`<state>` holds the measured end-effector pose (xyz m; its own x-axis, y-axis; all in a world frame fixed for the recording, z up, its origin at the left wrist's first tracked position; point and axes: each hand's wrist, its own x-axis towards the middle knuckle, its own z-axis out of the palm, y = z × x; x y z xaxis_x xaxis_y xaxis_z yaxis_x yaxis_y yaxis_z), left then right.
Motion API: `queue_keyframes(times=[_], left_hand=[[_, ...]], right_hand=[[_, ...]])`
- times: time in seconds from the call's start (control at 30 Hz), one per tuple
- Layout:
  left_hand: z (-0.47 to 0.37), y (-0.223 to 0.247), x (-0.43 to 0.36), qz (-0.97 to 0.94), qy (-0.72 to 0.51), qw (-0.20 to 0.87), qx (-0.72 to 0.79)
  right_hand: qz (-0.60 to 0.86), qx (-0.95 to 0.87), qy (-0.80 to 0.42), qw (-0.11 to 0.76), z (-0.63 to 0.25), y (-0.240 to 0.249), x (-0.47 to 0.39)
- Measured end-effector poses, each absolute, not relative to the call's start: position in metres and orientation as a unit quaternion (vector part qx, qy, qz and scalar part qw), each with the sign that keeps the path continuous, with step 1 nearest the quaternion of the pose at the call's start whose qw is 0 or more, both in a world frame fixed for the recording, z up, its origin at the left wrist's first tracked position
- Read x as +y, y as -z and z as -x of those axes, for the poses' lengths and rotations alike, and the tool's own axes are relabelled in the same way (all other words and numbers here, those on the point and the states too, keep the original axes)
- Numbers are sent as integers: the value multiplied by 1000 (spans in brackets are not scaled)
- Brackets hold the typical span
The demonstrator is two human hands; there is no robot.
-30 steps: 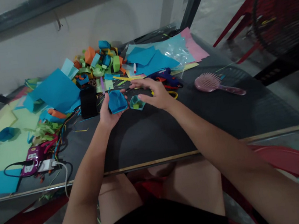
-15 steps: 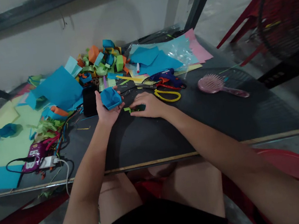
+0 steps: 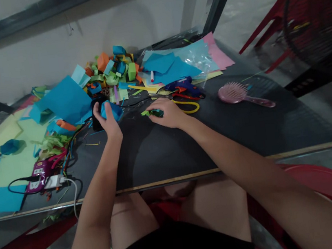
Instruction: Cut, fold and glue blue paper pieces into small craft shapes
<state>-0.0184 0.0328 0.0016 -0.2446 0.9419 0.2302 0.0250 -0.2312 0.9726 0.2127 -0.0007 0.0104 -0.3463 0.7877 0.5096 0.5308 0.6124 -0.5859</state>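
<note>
Since the earlier frame, the left hand (image 3: 109, 122) has turned and gone left with the blue cup (image 3: 116, 110), towards the phone (image 3: 97, 126). Its thumb and fingers are spread against the cup's near side; whether they grip it or have let go cannot be told. The right hand (image 3: 169, 113) pinches the small teal cup (image 3: 158, 112) between thumb and fingers, low over the table (image 3: 164, 153), with green paper (image 3: 145, 113) sticking out to the left of the fingertips. The teal cup lies right of the blue one, across a gap of bare tabletop, and shows no clear long axis. The right hand is the nearer to it; the scissors' yellow handle (image 3: 193, 103) is just beyond that hand's wrist.
</note>
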Motion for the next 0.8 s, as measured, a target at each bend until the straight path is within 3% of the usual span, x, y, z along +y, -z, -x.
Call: queue_keyframes(times=[0.07,0.23,0.4,0.57,0.8], left_hand=[[6,-3,25,-486,-628,285,537],[-3,-3,19,-589,-490,221,603],[4,-8,20,-589,-567,130,561],[9,-27,10,-620,-556,9,553],[5,-22,12,-642,-575,122,492]], right_hand=[[416,-800,-169,399,-213,-13,-1],[437,-771,-211,413,-213,-16,-1],[435,-750,-244,436,-211,-13,-2],[422,-754,-243,441,-212,-13,-2],[405,-772,-232,431,-211,-16,-4]])
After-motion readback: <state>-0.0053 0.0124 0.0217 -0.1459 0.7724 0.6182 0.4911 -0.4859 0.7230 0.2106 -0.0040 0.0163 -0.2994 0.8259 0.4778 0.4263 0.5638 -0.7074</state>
